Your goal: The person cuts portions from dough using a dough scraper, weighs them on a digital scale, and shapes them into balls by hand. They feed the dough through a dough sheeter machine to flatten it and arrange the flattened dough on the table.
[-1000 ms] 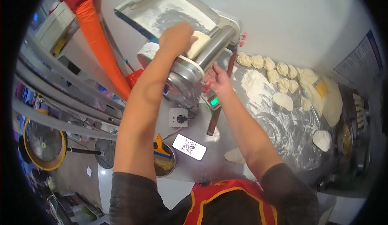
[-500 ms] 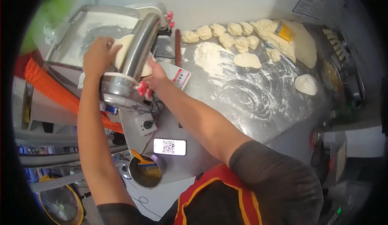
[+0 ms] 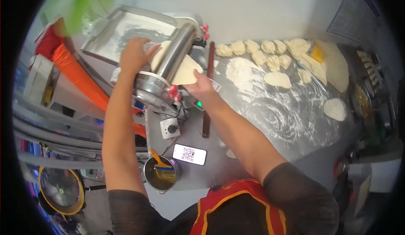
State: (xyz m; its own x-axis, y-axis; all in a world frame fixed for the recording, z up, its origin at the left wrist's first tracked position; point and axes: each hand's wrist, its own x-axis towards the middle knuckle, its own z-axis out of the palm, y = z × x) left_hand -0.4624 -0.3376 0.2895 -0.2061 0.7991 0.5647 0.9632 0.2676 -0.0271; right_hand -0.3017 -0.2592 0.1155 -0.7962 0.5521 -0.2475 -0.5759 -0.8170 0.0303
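Note:
A sheet of dough [image 3: 188,71] passes through the steel dough roller machine [image 3: 180,45], showing on both sides of the roller. My right hand [image 3: 204,88] grips the sheet's near edge on the right side, thumb on top and fingers underneath. On the left side, my left hand [image 3: 136,57] is beside the dough entering the roller, its thumb stretched out and apart from the other fingers. Part of the dough there is hidden by that hand. Behind it, the machine's tray [image 3: 148,22] is dusted with flour.
Several dough lumps [image 3: 252,46] line the back of the floured metal table [image 3: 270,129]. A flat dough piece [image 3: 277,80] lies before them. A brown stick [image 3: 210,64] stands between machine and flour. Nearer me are a phone [image 3: 190,154] and a metal pot [image 3: 147,172] holding an orange-handled brush [image 3: 156,156].
More of the dough sheet has come out on the roller's right side, and my right hand has moved right with its edge. The whole view has shifted.

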